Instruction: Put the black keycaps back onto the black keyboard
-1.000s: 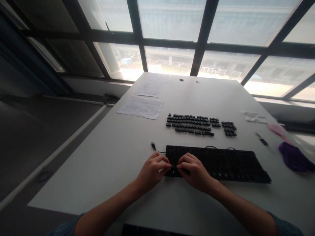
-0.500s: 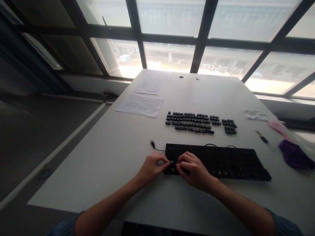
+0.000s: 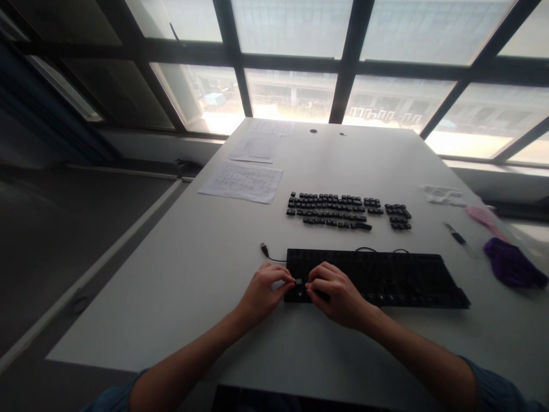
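A black keyboard [image 3: 407, 280] lies on the white table. My left hand [image 3: 266, 287] is closed in a pinch at its left end, thumb and forefinger on a small keycap [image 3: 299, 281]. Just to the right, above the keyboard, my right hand [image 3: 337, 293] has its fingers curled together, their tips close to that keycap. What those fingers hold, if anything, is hidden. Along the keyboard's near edge a row of keycaps shows dimly. Behind the keyboard, loose black keycaps [image 3: 330, 206] are laid out in rows.
The USB plug [image 3: 264, 249] lies left of the keyboard on its cable. Printed sheets [image 3: 242, 182] are at the back left. To the right are a tool with a dark handle [image 3: 458, 236], a purple cloth [image 3: 512, 263], a pink item [image 3: 484, 219] and a white cloth [image 3: 444, 195].
The keycap at my left fingertips has tilted, and its top now looks lighter. Both hands stay at the keyboard's left end. The whole view has shifted slightly.
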### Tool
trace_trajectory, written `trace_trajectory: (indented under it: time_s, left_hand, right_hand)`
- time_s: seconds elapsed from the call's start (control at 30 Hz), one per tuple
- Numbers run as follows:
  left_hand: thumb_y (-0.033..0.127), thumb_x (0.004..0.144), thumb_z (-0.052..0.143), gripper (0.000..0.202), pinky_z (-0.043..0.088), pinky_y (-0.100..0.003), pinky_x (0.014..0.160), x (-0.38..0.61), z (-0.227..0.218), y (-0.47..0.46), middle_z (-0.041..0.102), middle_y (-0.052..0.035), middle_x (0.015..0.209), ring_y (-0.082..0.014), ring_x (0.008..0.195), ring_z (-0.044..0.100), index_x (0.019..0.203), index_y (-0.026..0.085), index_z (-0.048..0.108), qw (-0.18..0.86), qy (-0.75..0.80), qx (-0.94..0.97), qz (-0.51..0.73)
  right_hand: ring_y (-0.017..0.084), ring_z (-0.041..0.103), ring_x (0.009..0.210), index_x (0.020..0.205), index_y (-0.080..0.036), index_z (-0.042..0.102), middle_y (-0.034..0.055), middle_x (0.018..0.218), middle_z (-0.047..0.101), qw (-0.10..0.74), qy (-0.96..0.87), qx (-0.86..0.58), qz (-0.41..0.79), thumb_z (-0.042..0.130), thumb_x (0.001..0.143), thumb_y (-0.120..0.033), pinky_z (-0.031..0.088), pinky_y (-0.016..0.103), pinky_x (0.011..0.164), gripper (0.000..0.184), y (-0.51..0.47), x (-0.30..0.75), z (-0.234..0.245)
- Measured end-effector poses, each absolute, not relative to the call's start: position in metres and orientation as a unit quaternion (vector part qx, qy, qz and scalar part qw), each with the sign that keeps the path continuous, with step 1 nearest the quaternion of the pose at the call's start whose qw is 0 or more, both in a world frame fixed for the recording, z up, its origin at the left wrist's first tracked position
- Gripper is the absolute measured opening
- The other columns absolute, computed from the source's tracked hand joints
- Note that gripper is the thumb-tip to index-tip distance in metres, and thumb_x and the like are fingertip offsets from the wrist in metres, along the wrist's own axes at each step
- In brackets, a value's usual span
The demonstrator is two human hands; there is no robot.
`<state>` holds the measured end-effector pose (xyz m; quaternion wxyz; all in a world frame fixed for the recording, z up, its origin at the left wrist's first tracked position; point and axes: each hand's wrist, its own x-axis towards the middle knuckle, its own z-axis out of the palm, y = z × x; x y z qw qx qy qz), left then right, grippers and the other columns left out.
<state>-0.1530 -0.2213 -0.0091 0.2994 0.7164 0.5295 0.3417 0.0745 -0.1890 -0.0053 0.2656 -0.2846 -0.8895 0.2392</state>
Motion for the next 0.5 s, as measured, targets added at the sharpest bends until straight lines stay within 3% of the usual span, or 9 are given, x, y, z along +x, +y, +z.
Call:
trace_trajectory:
  time_s: [0.23,0.4,0.5]
  left_hand:
    - [0.019,0.094,0.06,0.016,0.049,-0.033,0.079,-0.154,-0.01,-0.229,0.07,-0.0047,0.096,-0.0203,0.091,0.053,0.085,0.021,0.073,0.163,0.475,0.812,0.297]
    - [0.03,0.094,0.062,0.014,0.048,-0.041,0.086,-0.153,-0.003,-0.234,0.066,-0.0071,0.106,-0.024,0.098,0.052,0.099,0.022,0.073,0.084,0.471,0.847,0.234]
    - [0.031,0.096,0.059,0.017,0.048,-0.042,0.085,-0.15,-0.003,-0.238,0.065,-0.0084,0.105,-0.0248,0.098,0.052,0.096,0.02,0.071,0.052,0.47,0.857,0.205]
  right_hand:
    - [0.019,0.055,0.088,0.079,-0.02,0.063,0.0056,0.092,0.064,0.26,-0.893,-0.287,0.229,0.057,0.095,-0.019,0.047,0.036,0.081,0.017,-0.189,0.074,-0.006]
    - [0.019,0.055,0.088,0.078,-0.019,0.063,0.0058,0.093,0.064,0.249,-0.903,-0.285,0.204,0.056,0.095,-0.019,0.047,0.035,0.08,0.019,-0.191,0.074,-0.007]
    - [0.019,0.054,0.089,0.079,-0.019,0.063,0.0057,0.094,0.064,0.238,-0.91,-0.284,0.185,0.057,0.095,-0.019,0.046,0.035,0.08,0.017,-0.191,0.074,-0.01]
